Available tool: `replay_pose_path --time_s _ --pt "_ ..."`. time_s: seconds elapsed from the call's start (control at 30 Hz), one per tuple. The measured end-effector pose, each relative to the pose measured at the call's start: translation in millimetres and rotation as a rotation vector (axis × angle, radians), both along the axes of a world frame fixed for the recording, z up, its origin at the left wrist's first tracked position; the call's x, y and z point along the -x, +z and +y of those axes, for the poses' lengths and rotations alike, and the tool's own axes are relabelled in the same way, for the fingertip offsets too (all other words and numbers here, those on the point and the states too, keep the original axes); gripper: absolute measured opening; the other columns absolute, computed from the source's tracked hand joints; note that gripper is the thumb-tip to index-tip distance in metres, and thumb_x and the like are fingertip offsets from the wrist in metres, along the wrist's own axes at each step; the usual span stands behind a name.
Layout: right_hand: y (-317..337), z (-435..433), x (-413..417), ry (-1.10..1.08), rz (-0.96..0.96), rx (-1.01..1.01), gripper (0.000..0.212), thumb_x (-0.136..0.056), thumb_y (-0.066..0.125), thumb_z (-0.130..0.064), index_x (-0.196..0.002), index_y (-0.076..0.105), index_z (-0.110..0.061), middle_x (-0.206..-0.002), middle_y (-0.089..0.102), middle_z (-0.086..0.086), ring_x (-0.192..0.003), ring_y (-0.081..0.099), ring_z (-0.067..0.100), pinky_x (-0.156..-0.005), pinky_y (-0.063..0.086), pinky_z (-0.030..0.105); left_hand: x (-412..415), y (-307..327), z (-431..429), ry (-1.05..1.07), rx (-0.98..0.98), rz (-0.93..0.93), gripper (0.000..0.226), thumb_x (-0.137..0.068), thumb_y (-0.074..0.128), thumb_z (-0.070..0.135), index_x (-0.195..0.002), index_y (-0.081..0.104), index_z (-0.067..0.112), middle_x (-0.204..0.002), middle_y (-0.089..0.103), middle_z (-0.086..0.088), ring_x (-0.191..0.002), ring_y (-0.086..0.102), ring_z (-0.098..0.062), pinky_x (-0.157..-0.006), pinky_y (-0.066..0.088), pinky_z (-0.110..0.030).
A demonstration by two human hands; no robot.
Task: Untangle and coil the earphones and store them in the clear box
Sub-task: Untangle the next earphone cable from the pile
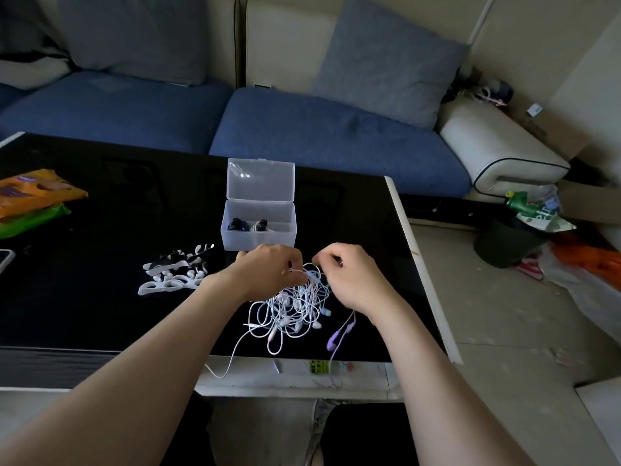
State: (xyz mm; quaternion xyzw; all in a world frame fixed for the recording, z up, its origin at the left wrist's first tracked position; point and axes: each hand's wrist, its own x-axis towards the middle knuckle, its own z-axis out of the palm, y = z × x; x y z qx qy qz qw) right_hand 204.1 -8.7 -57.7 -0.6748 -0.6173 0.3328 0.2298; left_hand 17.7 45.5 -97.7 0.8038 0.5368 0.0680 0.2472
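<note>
Pinching earphones; left hand, right hand

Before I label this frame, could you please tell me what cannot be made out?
Head view:
- Earphone count in the tangle: cords overlap, too fine.
- Which cords the left hand and right hand pinch: their knuckles hide it.
- Inside the clear box: dark and white bundles, blurred by its frosted wall.
- A flat object at the left edge: cut off.
</note>
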Motion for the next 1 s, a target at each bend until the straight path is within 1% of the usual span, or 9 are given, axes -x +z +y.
replay_pose_path --time_s 0.03,0.13,0.27,0.4,0.5,0.6,0.77,0.9,1.0 --pt "-1.4 0.4 1.7 0.034 -0.036 0.0 0.029 -0.106 0.055 -0.045 -0.099 0.074 -0.024 -0.085 0.074 0.0 -0.077 0.073 0.026 -0.066 0.056 0.037 0.2 -0.7 -0.6 -0.006 0.005 -0.003 0.019 -0.096 0.064 0.061 -0.095 0.062 0.042 -0.104 0.068 0.013 -0.107 0.062 -0.015 -0.097 0.047 -0.048" --pt "-4.1 -0.7 7.1 0.087 -0.107 0.036 0.054 -0.092 0.067 -0.069 -0.087 0.074 -0.016 -0.076 0.071 0.003 -0.059 0.061 0.022 -0.057 0.044 0.034 -0.1 0.6 -1.7 -0.005 0.002 0.021 0.018 -0.1 0.061 0.055 -0.103 0.065 0.038 -0.108 0.069 0.01 -0.112 0.063 -0.019 -0.098 0.048 -0.049" --pt "-11.0 2.0 11.5 0.102 -0.167 0.046 0.04 -0.101 0.064 -0.047 -0.092 0.073 -0.009 -0.073 0.066 0.004 -0.056 0.049 0.022 -0.056 0.037 0.033 -3.1 0.9 -2.2 0.034 0.001 0.05 0.032 -0.097 0.058 0.068 -0.101 0.068 0.038 -0.1 0.068 0.012 -0.104 0.062 -0.016 -0.095 0.044 -0.046" --pt "-9.9 3.2 13.8 0.1 -0.193 0.043 0.024 -0.106 0.055 -0.034 -0.098 0.073 -0.02 -0.076 0.067 0.005 -0.058 0.06 0.023 -0.051 0.043 0.029 -0.9 0.0 1.2 0.106 0.073 -0.097 0.038 -0.086 0.072 0.071 -0.089 0.072 0.034 -0.09 0.074 0.007 -0.092 0.068 -0.017 -0.085 0.054 -0.04" --pt "-10.8 5.5 13.3 0.064 -0.228 0.017 0.025 -0.105 0.051 -0.024 -0.104 0.076 -0.021 -0.084 0.068 0.004 -0.067 0.063 0.022 -0.052 0.04 0.029 6.4 5.4 2.2 0.172 0.163 -0.322 0.029 -0.075 0.091 0.055 -0.079 0.08 0.029 -0.079 0.078 0.004 -0.083 0.073 -0.016 -0.07 0.055 -0.022" --pt "-10.8 7.0 13.0 0.05 -0.174 0.023 0.027 -0.104 0.05 -0.02 -0.103 0.077 -0.021 -0.088 0.071 0.005 -0.074 0.067 0.024 -0.058 0.048 0.033 11.5 7.3 1.5 0.22 0.22 -0.423 0.012 -0.077 0.094 0.034 -0.082 0.085 0.027 -0.079 0.08 0.002 -0.088 0.076 -0.02 -0.08 0.06 -0.03" --pt "-10.4 8.8 9.5 0.065 -0.067 0.083 0.029 -0.105 0.05 -0.016 -0.111 0.076 -0.027 -0.082 0.068 0.006 -0.046 0.048 0.014 -0.041 0.035 0.023 9.6 6.4 0.2 0.28 0.246 -0.488 0.005 -0.086 0.088 0.022 -0.089 0.085 0.024 -0.077 0.079 0.001 -0.075 0.072 -0.009 -0.068 0.052 -0.018" --pt "-8.8 5.4 10.7 0.1 -0.002 0.165 0.045 -0.099 0.041 -0.006 -0.121 0.072 -0.03 -0.072 0.06 0.007 -0.037 0.036 0.015 -0.04 0.034 0.024 8.1 2.1 2.9 0.375 0.162 -0.485 0.015 -0.09 0.08 0.01 -0.087 0.078 0.024 -0.088 0.078 -0.004 -0.085 0.076 -0.023 -0.069 0.056 -0.029" --pt "-7.2 3.5 9.0 0.085 0.029 0.17 0.034 -0.101 0.046 -0.009 -0.112 0.075 -0.023 -0.063 0.052 0.002 -0.035 0.035 0.013 -0.042 0.033 0.025 10.4 0.6 5.2 0.359 0.133 -0.465 0.017 -0.09 0.075 0.008 -0.091 0.069 0.023 -0.092 0.076 -0.009 -0.09 0.075 -0.03 -0.072 0.057 -0.034"
